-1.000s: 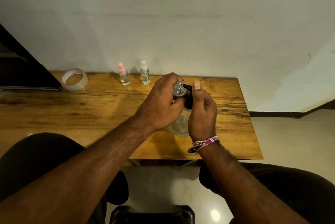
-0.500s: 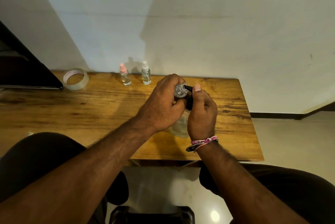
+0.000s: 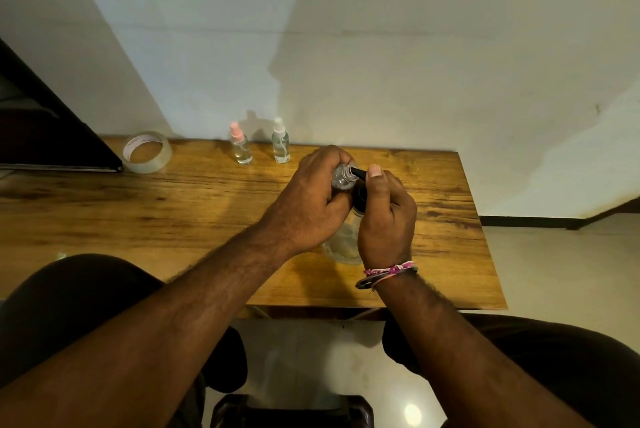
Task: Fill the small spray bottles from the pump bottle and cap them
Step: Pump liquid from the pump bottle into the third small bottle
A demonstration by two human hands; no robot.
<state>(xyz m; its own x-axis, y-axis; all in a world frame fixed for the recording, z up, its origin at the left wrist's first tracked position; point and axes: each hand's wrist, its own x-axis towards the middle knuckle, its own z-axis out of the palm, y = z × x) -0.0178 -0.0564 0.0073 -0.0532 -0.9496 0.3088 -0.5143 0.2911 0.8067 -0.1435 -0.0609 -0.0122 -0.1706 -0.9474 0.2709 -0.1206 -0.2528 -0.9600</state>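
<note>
My left hand (image 3: 311, 199) grips a small clear uncapped spray bottle (image 3: 343, 177), its open neck held against the black nozzle of the pump bottle (image 3: 341, 242). My right hand (image 3: 386, 216) is wrapped round the black pump head, thumb lying on top of it. The pump bottle's clear body stands on the wooden table (image 3: 156, 212), mostly hidden behind both hands. Two capped small spray bottles stand at the table's back edge: one with a pink cap (image 3: 240, 147), one with a white cap (image 3: 280, 145).
A roll of clear tape (image 3: 147, 152) lies at the back left beside a dark flat object (image 3: 52, 136). The wall runs right behind the table. The table's right edge drops to a tiled floor. My knees sit under the front edge.
The hands keep the same grip on the small bottle and pump head. The view has shifted slightly; shadows on the wall have moved.
</note>
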